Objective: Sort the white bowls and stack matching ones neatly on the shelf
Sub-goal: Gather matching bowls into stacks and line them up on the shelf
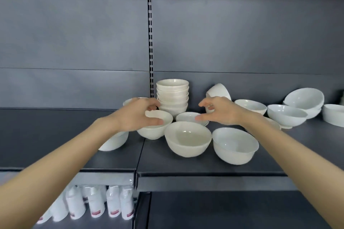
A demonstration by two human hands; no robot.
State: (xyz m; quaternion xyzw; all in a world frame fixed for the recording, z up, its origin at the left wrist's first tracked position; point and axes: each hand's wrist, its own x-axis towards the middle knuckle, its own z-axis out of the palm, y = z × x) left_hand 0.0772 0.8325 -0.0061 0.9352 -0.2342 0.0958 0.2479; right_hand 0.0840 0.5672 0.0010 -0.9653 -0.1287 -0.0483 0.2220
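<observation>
one tall stack (173, 95) of ribbed cream bowls stands at the back edge of the shelf (204, 165), five or six high; i cannot tell which. around it i count eleven single bowls and one nested pair (305, 101), which sits tilted near the shelf's right end.

my left hand (137, 115) reaches over the small bowl (156, 131) just in front of the stack. its fingers curl over the far rim, its thumb lies on the near side, and it is clamped on that bowl. my left forearm covers part of another bowl (113, 142), and a rim (128, 101) peeks out behind the knuckles.

my right hand (221, 111) hovers in a loose claw above a shallow dish (188, 117), thumb and fingers apart, holding nothing. behind it a rounded bowl (218, 90) leans on its side against the back wall.

toward the front edge sit a wide matte cream bowl (188, 141) and a glossy white bowl (234, 147), just beside each other. four more smooth white bowls lie to the right, one half hidden by my forearm.

on the shelf below stand blurred white bottles (96, 204) with red labels.
</observation>
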